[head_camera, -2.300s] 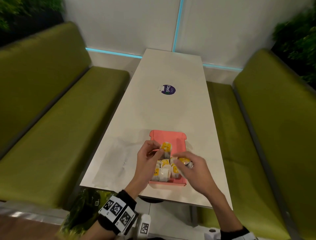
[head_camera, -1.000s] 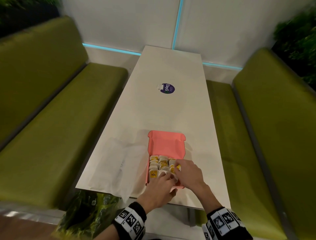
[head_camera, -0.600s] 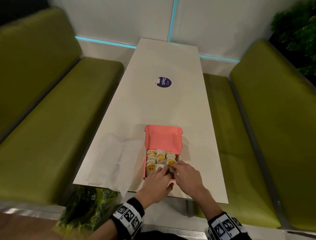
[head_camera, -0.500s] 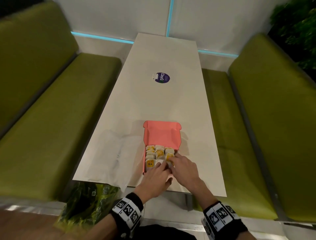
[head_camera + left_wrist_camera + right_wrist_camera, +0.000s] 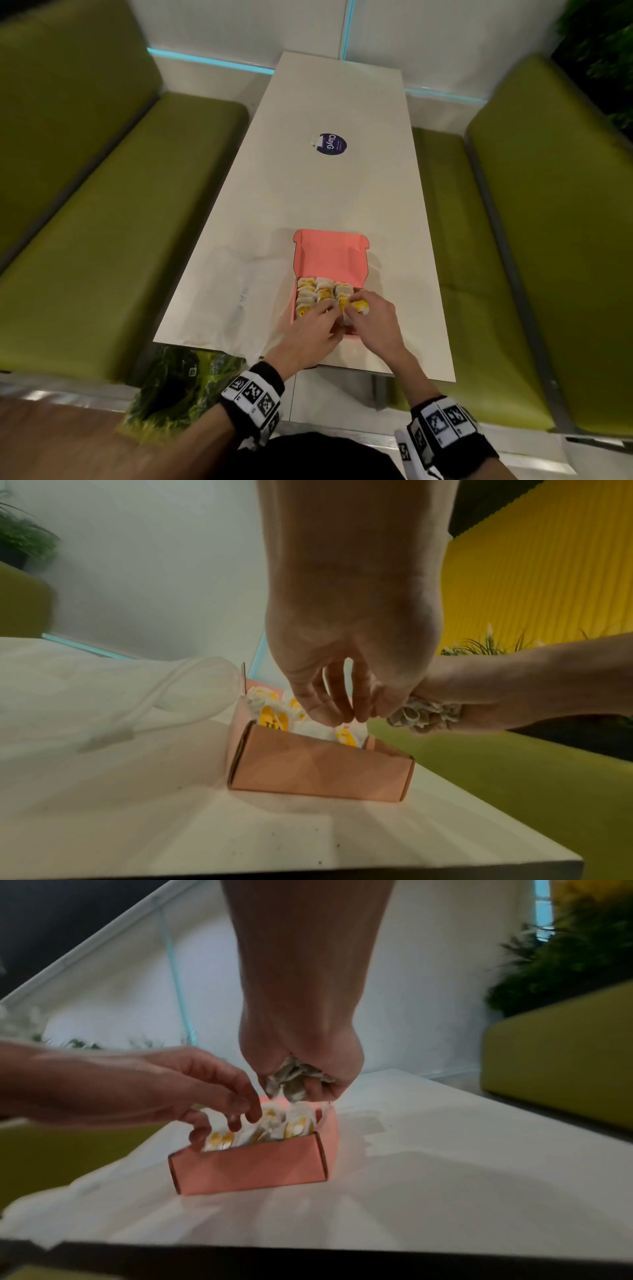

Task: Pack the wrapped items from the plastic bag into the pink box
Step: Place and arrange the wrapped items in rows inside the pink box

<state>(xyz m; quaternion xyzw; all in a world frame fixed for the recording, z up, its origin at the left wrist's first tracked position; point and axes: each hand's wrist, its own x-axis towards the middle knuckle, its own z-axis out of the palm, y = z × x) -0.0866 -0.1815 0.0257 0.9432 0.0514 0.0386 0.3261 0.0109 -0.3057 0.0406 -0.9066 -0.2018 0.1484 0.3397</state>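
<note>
Right grip [image 5: 373,325] curled round crumpled white-and-yellow wrapped item [image 5: 359,305], above open pink cardboard box [image 5: 329,257], its 3 o'clock edge. Left grip [image 5: 315,330] fingers loosely spread, tips on packed white-and-yellow wrapped items [image 5: 317,294] in box. Box on white bench [image 5: 325,192], near its 6 o'clock end. Clear plastic bag [image 5: 222,298] flat at box's 9 o'clock.

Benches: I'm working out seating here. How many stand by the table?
2: one bench runs along the left side of the table, the other bench along its right side. None appears hidden.
</note>
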